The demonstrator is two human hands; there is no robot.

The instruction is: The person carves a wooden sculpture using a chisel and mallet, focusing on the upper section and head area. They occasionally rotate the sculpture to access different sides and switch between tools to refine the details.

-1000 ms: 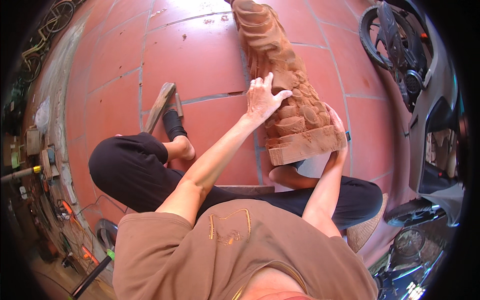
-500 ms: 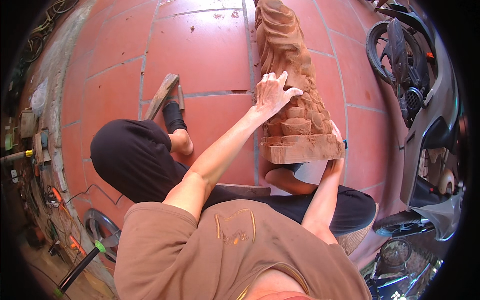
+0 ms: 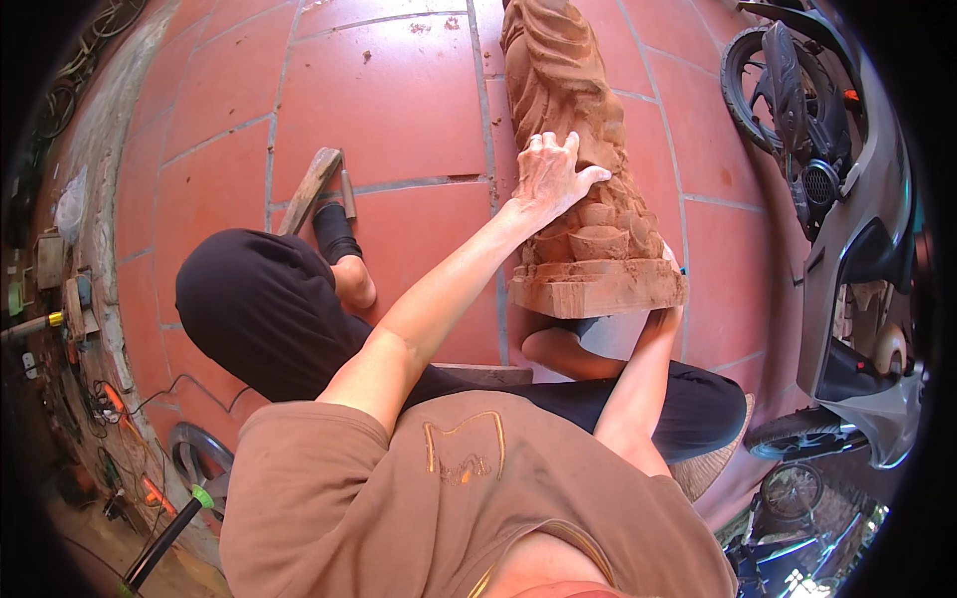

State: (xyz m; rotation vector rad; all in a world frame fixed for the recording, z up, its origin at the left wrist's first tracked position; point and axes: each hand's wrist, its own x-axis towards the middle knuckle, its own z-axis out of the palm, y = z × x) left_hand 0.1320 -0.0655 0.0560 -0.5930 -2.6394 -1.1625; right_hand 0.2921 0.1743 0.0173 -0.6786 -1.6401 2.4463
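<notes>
A reddish-brown carved wooden statue (image 3: 588,149) with flowing folds and a square base lies tilted in front of me, its base toward my body. My left hand (image 3: 551,177) rests over its left side, with the fingers curled against the carving and the thumb apart. Reaching under the base, my right hand (image 3: 669,257) wraps its right edge; most of its fingers are hidden behind the wood. A small blue bit shows beside that hand, too little of it to name.
Near my left foot lie a wooden bar (image 3: 311,189) and a thin rod (image 3: 348,193) on the red tiled floor (image 3: 389,110). A grey motorbike (image 3: 847,249) stands at right. Cables and tools (image 3: 110,399) line the left edge. Beneath me is a low seat (image 3: 716,468).
The whole view has shifted slightly. My left hand stays on the statue in nearly the same place, and the right hand is now more hidden behind the base.
</notes>
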